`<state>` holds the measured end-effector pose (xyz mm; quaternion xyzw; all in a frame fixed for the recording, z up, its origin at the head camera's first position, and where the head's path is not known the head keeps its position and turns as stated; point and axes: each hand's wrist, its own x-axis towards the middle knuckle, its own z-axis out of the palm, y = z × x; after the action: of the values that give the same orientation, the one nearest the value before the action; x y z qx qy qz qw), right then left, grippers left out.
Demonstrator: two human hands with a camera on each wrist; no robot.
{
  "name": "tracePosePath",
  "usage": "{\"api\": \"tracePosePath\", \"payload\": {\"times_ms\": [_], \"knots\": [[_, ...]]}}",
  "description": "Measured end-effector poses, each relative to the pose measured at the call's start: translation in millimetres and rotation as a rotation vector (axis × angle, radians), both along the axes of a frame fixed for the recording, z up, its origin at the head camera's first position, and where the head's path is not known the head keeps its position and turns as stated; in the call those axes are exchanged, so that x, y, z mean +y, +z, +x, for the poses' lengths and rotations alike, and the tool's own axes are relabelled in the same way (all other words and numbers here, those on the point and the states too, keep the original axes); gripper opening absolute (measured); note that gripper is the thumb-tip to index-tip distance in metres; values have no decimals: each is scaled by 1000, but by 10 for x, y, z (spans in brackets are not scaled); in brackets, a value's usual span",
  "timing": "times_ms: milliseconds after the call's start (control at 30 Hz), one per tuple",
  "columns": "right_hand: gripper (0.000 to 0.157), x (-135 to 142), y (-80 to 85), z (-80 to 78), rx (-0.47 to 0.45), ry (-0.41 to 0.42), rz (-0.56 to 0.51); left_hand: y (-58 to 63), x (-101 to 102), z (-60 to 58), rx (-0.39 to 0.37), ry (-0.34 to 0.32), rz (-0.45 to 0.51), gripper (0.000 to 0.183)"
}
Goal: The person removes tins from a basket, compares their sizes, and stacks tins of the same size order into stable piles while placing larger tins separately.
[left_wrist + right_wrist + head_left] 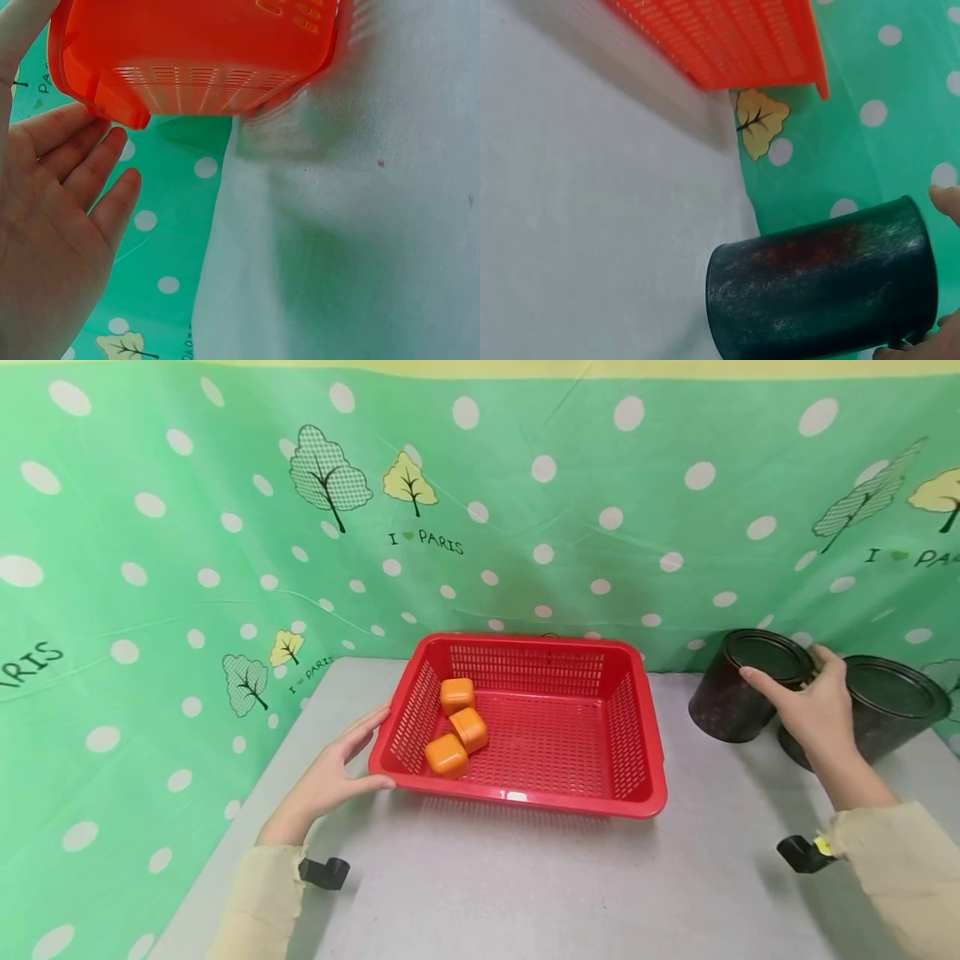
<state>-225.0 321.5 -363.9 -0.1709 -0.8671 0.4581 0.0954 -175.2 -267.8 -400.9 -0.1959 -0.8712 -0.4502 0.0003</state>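
A red plastic basket (517, 789) with slotted walls stands on the table. Inside it, at the left end, lie three small orange rounded-square containers (447, 755). My left hand (330, 781) is at the basket's left end, fingers extended along the rim and thumb at the front corner. In the left wrist view, the straight fingertips (112, 142) lie beside the rim. Over on the right, my right hand (821, 702) spreads over the top of a black can (723, 697), thumb and fingers apart. The right wrist view puts the thumb (946, 201) just beyond the can's top rim.
A second black can (892, 710) stands right of the first, partly behind my right hand and wrist. A green dotted cloth (540, 510) hangs behind and on the left of the grey-white table (510, 885). Each wrist wears a black mount.
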Motion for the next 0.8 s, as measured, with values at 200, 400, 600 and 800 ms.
{"api": "tracePosePath", "payload": {"times_ms": [200,400,600,800], "knots": [[95,-71,67,154,50,-24,-68,4,-6,6,-3,2,5,97],[79,-164,190,252,184,-18,-157,5,-9,8,-3,-3,11,97],[71,-310,335,294,356,63,-360,16,-8,-3,-11,-16,20,98],[70,-575,412,266,481,191,-504,18,-13,-11,-18,-30,34,98]]}}
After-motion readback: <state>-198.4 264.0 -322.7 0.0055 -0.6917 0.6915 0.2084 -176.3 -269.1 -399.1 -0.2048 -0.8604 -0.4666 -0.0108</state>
